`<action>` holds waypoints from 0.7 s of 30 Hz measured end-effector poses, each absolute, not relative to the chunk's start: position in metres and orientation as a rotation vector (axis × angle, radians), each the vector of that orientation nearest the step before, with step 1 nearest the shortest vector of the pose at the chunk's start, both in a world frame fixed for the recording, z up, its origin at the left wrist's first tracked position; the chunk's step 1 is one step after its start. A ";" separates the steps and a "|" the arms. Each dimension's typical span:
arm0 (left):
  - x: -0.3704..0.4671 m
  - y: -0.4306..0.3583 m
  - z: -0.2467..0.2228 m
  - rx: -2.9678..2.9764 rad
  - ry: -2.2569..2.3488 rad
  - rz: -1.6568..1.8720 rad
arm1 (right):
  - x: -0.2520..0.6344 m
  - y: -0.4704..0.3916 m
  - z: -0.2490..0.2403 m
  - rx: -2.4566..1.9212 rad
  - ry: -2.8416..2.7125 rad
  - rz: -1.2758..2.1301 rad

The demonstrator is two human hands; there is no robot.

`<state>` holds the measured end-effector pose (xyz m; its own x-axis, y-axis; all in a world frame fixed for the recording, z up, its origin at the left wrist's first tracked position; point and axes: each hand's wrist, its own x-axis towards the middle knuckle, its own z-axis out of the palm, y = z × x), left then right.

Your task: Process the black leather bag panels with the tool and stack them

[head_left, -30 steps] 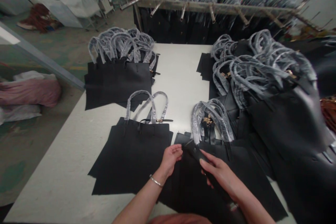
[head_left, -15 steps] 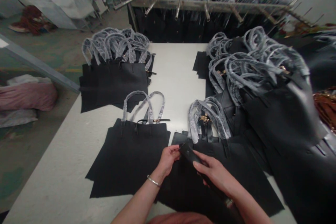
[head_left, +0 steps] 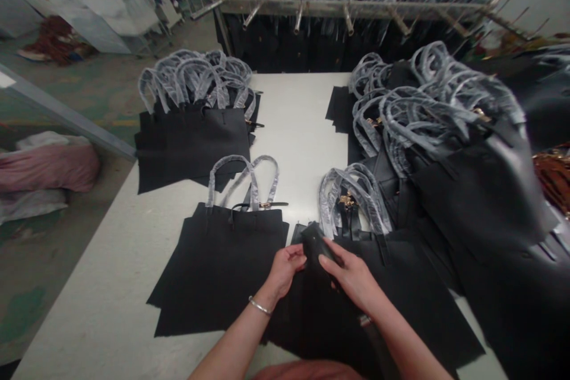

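My right hand (head_left: 350,273) is wrapped round a black strap (head_left: 315,238), whose flat end points up and left over the black panels. Against the left edge of that end, the fingers of my left hand (head_left: 287,267) are pinched together; what they grip is too small to make out. Beneath both hands lie black bag panels (head_left: 392,291) with plastic-wrapped handles (head_left: 329,196) and gold hardware (head_left: 348,199). To the left rests another black bag panel stack (head_left: 227,267) with two wrapped handles and a thin buckled strap.
A pile of black bags (head_left: 485,190) with wrapped handles covers the right side. More bag panels (head_left: 196,136) lie at the table's back left. Beyond the white table (head_left: 294,119) stands a metal rack (head_left: 356,9) hung with bags. A slanting metal bar (head_left: 75,113) is at left.
My right hand has moved slightly up and left, and the strap's end has risen with it. My left hand has barely shifted.
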<state>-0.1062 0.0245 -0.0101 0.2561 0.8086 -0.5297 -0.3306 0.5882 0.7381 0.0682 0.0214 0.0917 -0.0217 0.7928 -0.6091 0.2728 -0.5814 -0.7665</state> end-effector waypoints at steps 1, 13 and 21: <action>-0.106 0.025 -0.011 0.542 1.068 0.827 | 0.071 0.023 0.092 -1.855 -1.055 1.593; -0.076 0.026 -0.002 1.659 1.491 0.977 | 0.192 -0.052 0.106 -2.032 -0.435 1.325; 0.013 -0.010 -0.008 2.367 0.777 0.450 | 0.230 -0.040 0.086 -1.964 -0.324 1.300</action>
